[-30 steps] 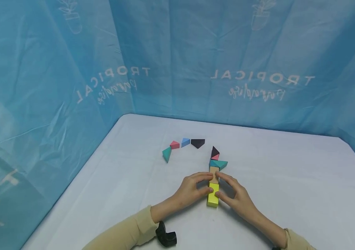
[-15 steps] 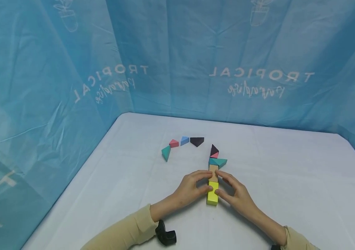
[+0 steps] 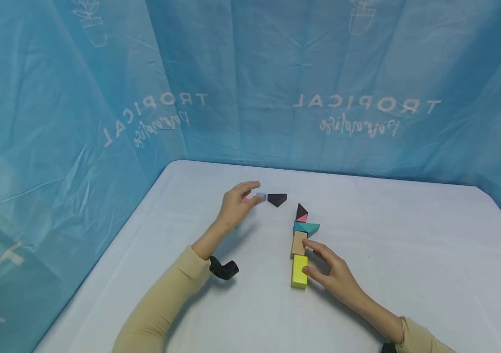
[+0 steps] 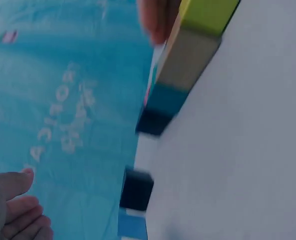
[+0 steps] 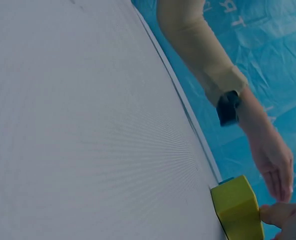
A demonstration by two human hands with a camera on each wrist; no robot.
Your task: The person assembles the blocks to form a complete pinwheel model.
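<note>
Touching yellow block [image 3: 299, 272] with thumb of right hand [image 3: 340, 280], with fingertips at the side of wooden block [image 3: 298, 243]. Just moved left hand [image 3: 233, 205] off both blocks, so maybe keeping them still from one side only. Bending right fingers softly, not gripping. Holding nothing in the left ones, with thumb and fingers apart, over by blue piece [image 4: 132, 226]. Look past right fingertips for teal piece [image 3: 312, 228] on tabletop [image 3: 409, 235], and near left fingertips for black piece [image 3: 277, 199].

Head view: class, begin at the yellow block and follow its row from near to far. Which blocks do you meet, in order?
Yellow block → tan block → teal block → black block.
</note>
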